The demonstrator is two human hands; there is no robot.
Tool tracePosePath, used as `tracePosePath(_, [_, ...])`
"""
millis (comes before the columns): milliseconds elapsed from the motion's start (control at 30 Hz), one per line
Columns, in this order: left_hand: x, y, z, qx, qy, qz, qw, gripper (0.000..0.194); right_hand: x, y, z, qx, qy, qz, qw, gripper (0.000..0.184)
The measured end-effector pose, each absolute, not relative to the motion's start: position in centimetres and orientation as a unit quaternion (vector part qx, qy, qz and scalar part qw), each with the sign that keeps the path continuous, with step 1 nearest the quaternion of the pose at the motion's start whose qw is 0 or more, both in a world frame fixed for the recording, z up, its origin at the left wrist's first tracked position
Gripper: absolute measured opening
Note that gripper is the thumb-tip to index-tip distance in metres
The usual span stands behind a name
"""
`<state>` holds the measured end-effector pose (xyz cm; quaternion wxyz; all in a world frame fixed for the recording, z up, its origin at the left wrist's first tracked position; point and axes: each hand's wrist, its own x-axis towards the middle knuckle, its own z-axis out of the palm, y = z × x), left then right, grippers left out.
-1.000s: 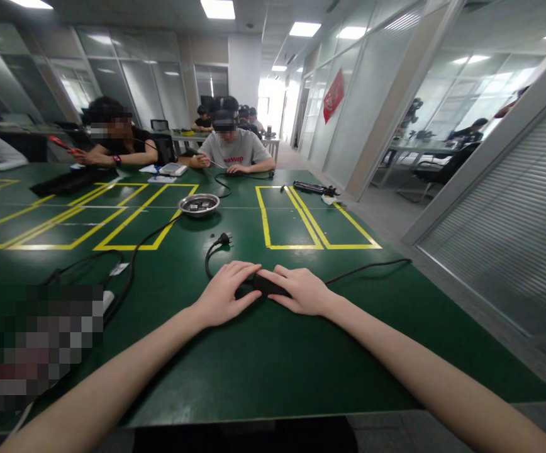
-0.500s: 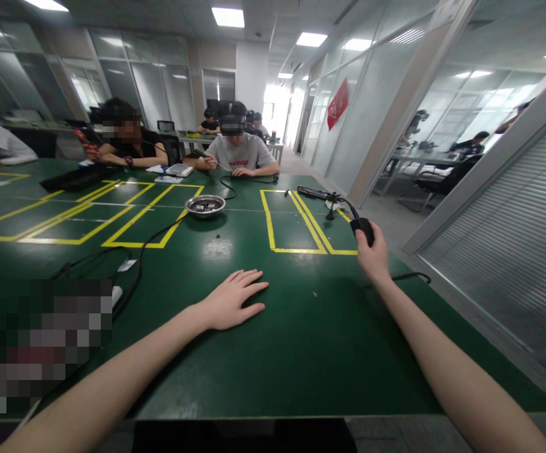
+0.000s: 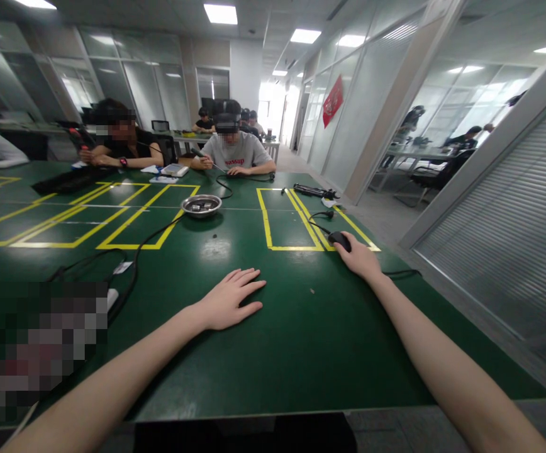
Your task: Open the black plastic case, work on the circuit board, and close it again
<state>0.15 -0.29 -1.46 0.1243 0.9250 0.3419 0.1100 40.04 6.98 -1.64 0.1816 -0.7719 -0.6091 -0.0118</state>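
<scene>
My right hand (image 3: 362, 257) is closed on a black power adapter (image 3: 339, 240) at the near end of the right yellow-taped box. From the adapter a short cord runs forward to a black plug (image 3: 330, 214), which lies inside the tape lines. A second black cable (image 3: 401, 272) comes out beyond my right wrist toward the table's right edge. Flat on the green table (image 3: 273, 365), my left hand (image 3: 232, 299) has its fingers spread and holds nothing. The adapter's near side is hidden by my right hand.
A metal bowl (image 3: 186, 209) with small metal parts stands ahead of my left hand. Beyond the adapter lie a folded black tripod (image 3: 314, 190) and a white scrap (image 3: 329, 203). A black cord (image 3: 134, 264) crosses the left side near a pixelated patch. Co-workers sit across the table.
My right hand has carried the adapter from beside my left hand to the right, then lowered it into the taped area. The plug swung along with it. My left hand's fingers have come off the adapter.
</scene>
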Motion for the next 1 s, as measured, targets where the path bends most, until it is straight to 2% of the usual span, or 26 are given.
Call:
tracePosePath(200, [0.0, -0.2, -1.6, 0.927, 0.332, 0.124, 0.124, 0.055, 40.1, 7.7, -2.1, -0.843, -0.505, -0.030, 0.182, 0.063])
tracePosePath(533, [0.0, -0.2, -1.4, 0.927, 0.332, 0.118, 0.127, 0.055, 41.2, 8.2, -3.1, -0.831, -0.519, -0.033, 0.196, 0.061])
tracePosePath(833, [0.2, -0.3, -1.3, 0.924, 0.346, 0.107, 0.125, 0.056, 41.9, 7.9, -2.1, -0.806, -0.522, -0.013, 0.279, 0.046])
tracePosePath(1000, [0.2, -0.3, -1.4, 0.924, 0.345, 0.110, 0.121, 0.055, 42.6, 8.0, -1.7, -0.842, -0.470, 0.024, 0.263, 0.044])
